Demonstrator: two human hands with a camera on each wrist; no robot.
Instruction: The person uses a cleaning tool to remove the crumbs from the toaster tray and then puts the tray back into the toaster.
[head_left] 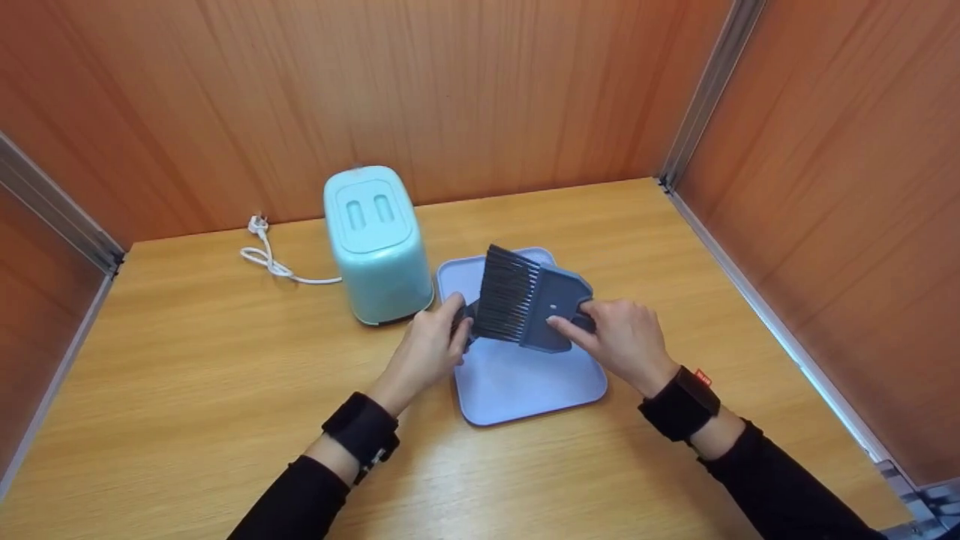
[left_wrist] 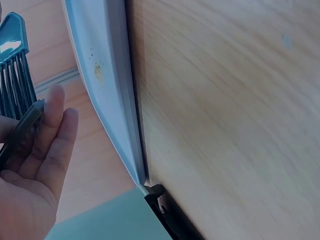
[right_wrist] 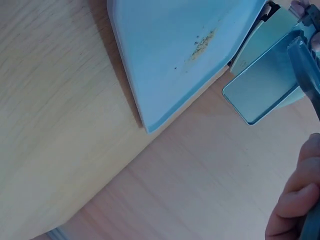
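My right hand (head_left: 626,334) grips the handle of a grey brush (head_left: 559,296), its dark bristles (head_left: 506,292) pointing left over a lilac tray (head_left: 525,386). Close to the bristle tips, my left hand (head_left: 431,341) holds the dark handle of a small dustpan (right_wrist: 262,82). In the head view the brush hides most of that pan; the right wrist view shows its flat face and raised rim. Both tools are held above the tray. Brown crumbs (right_wrist: 202,45) lie in a small patch on the tray.
A mint-green toaster (head_left: 382,277) with a lid on top stands left of the tray, close to it. Its white cord and plug (head_left: 259,225) lie on the wooden table (head_left: 225,375) near the back wall. Wood panels (head_left: 450,97) enclose the back and both sides.
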